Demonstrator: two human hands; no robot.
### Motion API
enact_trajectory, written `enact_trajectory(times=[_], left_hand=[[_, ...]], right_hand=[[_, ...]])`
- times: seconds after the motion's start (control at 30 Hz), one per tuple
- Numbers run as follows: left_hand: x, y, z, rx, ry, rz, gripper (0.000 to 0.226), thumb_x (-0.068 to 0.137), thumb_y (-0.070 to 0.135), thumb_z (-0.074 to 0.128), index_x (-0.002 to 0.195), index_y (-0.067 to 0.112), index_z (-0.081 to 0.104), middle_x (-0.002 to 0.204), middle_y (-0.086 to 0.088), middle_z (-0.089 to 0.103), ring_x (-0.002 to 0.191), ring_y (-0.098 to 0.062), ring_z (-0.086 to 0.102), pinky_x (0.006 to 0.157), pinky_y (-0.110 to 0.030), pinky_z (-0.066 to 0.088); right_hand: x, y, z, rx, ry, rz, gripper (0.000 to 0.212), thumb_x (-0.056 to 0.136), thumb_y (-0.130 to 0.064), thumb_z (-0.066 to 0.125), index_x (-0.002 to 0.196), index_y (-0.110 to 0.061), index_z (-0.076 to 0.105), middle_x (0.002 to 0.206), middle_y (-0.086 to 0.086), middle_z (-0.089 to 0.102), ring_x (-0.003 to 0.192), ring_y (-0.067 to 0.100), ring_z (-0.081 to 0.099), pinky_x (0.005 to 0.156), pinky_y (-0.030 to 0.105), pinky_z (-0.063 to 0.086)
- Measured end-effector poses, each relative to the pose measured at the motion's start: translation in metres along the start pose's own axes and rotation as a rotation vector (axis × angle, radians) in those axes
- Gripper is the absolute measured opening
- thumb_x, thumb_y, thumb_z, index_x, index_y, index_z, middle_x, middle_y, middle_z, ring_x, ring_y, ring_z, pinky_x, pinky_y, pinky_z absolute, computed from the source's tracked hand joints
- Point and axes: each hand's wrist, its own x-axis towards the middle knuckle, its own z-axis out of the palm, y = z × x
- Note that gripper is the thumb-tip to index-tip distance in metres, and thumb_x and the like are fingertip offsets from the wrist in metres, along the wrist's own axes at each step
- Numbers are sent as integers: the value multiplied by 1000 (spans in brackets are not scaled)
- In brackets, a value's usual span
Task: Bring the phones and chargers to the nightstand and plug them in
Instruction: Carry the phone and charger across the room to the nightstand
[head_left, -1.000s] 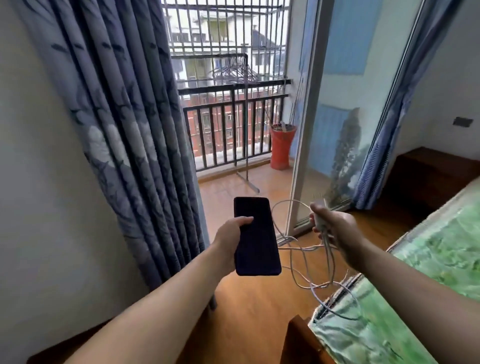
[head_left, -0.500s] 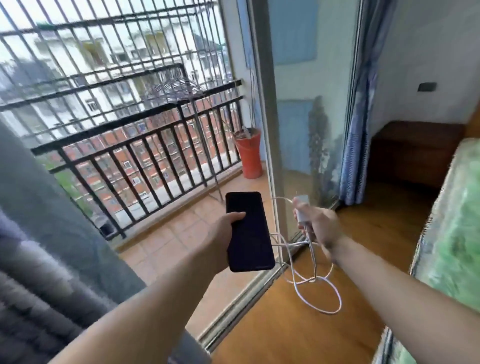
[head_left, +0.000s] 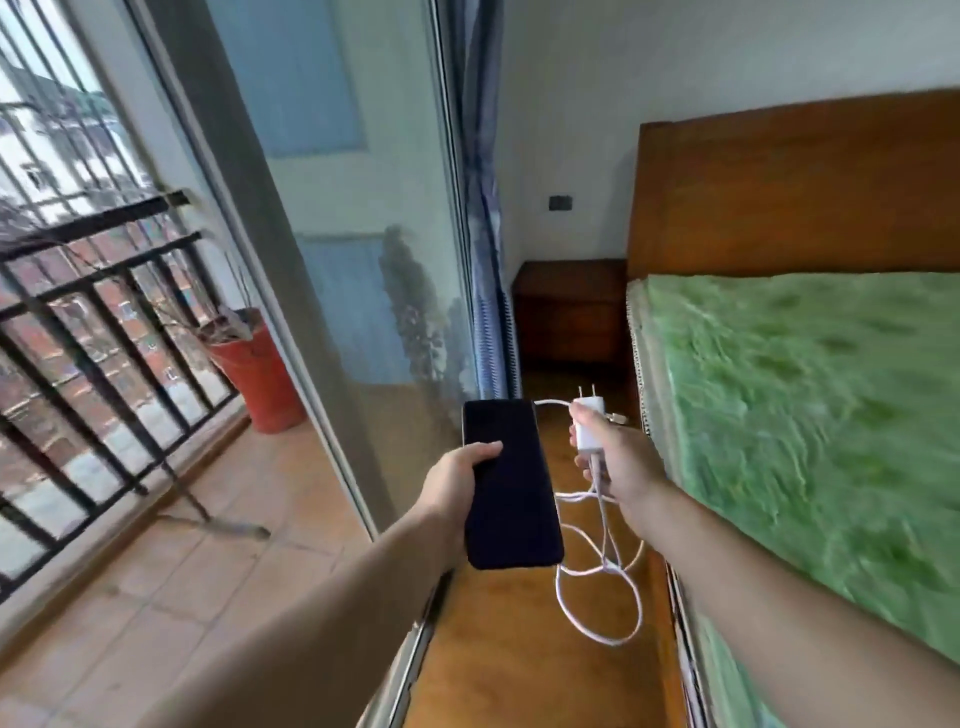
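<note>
- Left hand (head_left: 457, 480) out front, fingers wrapped under a dark phone (head_left: 506, 483), thumb pressed across the screen edge. Screen up, unlit, held flat over the floor (head_left: 519, 649).
- Right hand (head_left: 621, 460) is closed round a white charger (head_left: 588, 423), its prongs pointing up and away from the person. A firm fist, nothing loose at the brick.
- The cable (head_left: 597, 571) is another story: it drops from the fist in slack loops, hanging between the two arms, and one strand runs across to the top of the phone. Whether it is actually seated in the port I cannot tell.
- Target ahead: the nightstand (head_left: 569, 306), dark wood, tucked in the far corner between the curtain (head_left: 483, 208) and the headboard (head_left: 789, 187). Well apart from both hands; this looks like the carry leg, nothing plugged in yet.
- A small dark wall plate (head_left: 560, 202) sits above the nightstand; likely the socket, but too small to be sure.
- The lane is narrow, glass door (head_left: 332, 218) on the left, bed (head_left: 810, 415) on the right.
- Risks from here: those low loops could catch the bed corner or a knee and jerk the charger, or drag on the phone if the cable is connected.
- The phone sits in an open-topped grip, so a bump on the door frame could tip it out onto hard floor.
- Only one phone and one charger show in the hands; the task speaks of several, so more may need fetching.
</note>
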Motion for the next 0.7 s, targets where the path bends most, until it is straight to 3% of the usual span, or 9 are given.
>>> enact_trajectory(times=[0.13, 0.3, 0.47, 0.57, 0.7], left_hand=[[62, 53, -13, 23, -125, -50, 24, 82, 24, 66, 96, 4, 67, 74, -17, 76, 61, -33, 73, 50, -41, 59], [134, 93, 3, 32, -195, -112, 31, 82, 27, 65, 106, 7, 66, 85, -18, 76, 76, -38, 73, 67, -48, 60], [211, 123, 47, 89, -257, -128, 31, 82, 29, 67, 106, 11, 64, 82, -16, 77, 72, -35, 74, 63, -47, 60], [266, 146, 78, 101, -261, -122, 26, 82, 27, 68, 101, 10, 66, 81, -15, 77, 69, -32, 74, 56, -42, 59], [349, 184, 124, 111, -211, -102, 29, 82, 29, 68, 103, 10, 66, 84, -15, 77, 72, -32, 74, 60, -42, 60]], right_hand=[[54, -17, 31, -40, 138, 46, 58, 51, -70, 70, 70, -15, 69, 52, 0, 65, 57, 19, 58, 64, 34, 44], [115, -38, 34, -91, 258, 78, 54, 60, -66, 72, 72, -13, 71, 46, -2, 64, 53, 17, 58, 58, 30, 42], [188, -57, 19, -52, 303, 54, 49, 60, -64, 73, 84, -23, 65, 84, 10, 72, 81, 22, 65, 72, 36, 46], [253, -69, 10, -54, 279, 37, 44, 66, -60, 74, 85, -22, 63, 93, 13, 70, 94, 23, 65, 82, 40, 46], [354, -91, 0, -47, 230, 50, 39, 70, -58, 72, 80, -23, 61, 85, 13, 69, 80, 24, 64, 78, 41, 47]])
